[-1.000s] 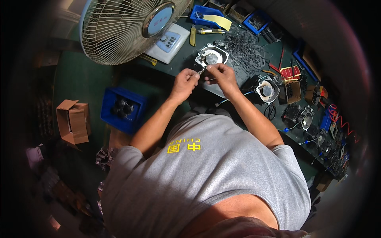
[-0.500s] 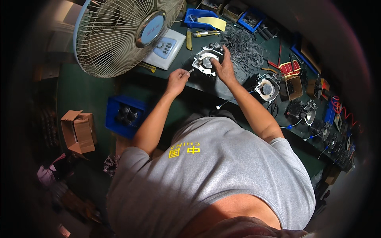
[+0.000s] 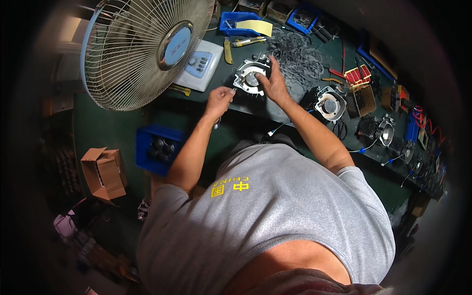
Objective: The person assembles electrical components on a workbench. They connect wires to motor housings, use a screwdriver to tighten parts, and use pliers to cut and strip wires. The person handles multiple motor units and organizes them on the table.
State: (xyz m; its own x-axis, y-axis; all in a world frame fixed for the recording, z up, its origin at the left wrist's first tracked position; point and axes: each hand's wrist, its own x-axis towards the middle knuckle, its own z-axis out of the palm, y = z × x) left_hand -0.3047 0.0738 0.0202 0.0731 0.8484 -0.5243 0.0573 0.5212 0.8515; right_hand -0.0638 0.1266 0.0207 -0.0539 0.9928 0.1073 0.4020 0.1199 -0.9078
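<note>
Head view: the housing (image 3: 250, 79) lies on the bench (image 3: 255, 105) near its front edge, under the right hand (image 3: 275, 84), whose thumb and fingers are spread, thumb over the central disc and fingertips at the far right side. The left hand (image 3: 220, 102) has thumb and forefinger pressed together, apparently pinching a small part (image 3: 234, 90) just beside the housing; its kind is too small to tell. A loose pinch could drop it over the edge, I judge; a light right hold could let the housing skid, or strands (image 3: 297, 56) nearby could catch the fingers.
</note>
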